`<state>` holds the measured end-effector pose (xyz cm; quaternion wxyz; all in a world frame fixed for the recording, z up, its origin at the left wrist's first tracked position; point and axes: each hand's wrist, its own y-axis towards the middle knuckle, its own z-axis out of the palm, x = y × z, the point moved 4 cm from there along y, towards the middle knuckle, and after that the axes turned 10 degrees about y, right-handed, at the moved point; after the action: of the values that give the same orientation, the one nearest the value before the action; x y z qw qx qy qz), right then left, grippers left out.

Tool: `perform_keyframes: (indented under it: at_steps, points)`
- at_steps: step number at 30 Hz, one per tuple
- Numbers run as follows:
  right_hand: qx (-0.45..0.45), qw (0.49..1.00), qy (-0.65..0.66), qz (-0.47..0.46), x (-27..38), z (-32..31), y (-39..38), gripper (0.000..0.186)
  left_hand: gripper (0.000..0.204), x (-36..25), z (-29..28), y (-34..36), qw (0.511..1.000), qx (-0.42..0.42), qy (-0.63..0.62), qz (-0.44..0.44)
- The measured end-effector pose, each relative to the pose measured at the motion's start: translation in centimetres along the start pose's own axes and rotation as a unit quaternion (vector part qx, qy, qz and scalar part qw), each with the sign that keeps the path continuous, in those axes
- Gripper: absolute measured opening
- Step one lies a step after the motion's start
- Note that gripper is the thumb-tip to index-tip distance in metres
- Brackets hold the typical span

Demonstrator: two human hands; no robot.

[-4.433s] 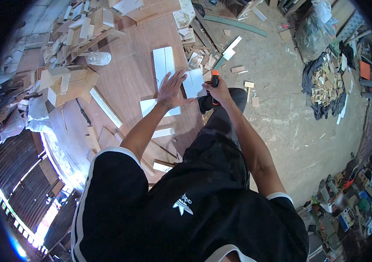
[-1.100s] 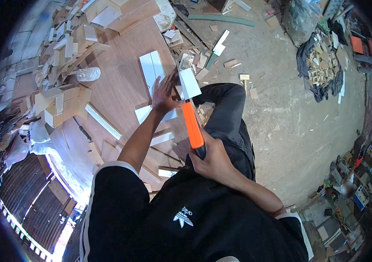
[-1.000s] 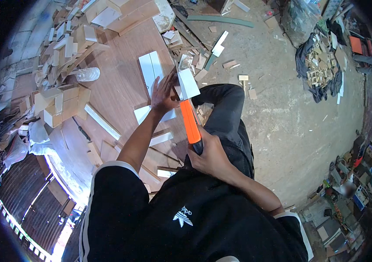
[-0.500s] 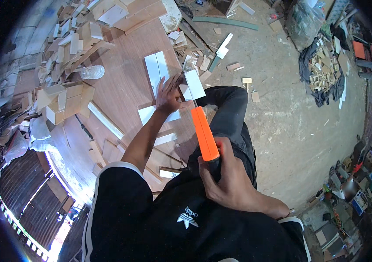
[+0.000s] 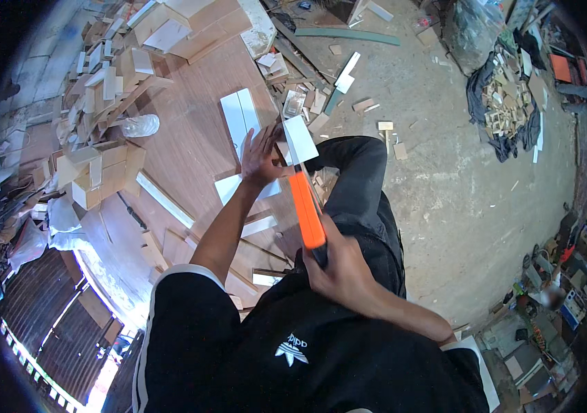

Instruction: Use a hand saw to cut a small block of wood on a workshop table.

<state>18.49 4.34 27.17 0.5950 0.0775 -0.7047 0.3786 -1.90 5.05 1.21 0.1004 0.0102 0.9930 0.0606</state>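
Observation:
My right hand is closed around the grip of a handsaw with an orange and black handle. Its thin blade is seen nearly edge-on, and the front of the handle is close to a small white board at the worktable's edge. Fingers stretched out and thumb apart, my left hand lies flat beside that board, pressing down; what is under the palm is partly hidden. Just beyond it rests a long white panel. Another white piece lies under my left wrist.
Stacked wooden boxes and offcuts crowd the left of the brown worktable. A clear plastic bottle lies there. Scraps litter the concrete floor, and a dark sack of wood pieces sits at far right.
The handsaw has slid forward and a little left with my right hand, bringing its orange handle closer to the white board. My left hand stays beside the board.

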Motion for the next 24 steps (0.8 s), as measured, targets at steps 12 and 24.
perform_keyframes:
  at_steps: [12, 24]
  points:
    - [-0.019, 0.999, -0.042, -0.028, -6.5, 0.6, 6.5, 0.043, 0.110, -0.8, -0.4, 1.0, 0.998, -0.043, 0.013, 0.036]
    - [-0.020, 0.997, -0.051, -0.054, -7.3, 0.4, 4.7, 0.044, 0.110, -0.6, -1.0, 0.8, 0.999, -0.029, -0.028, 0.011]
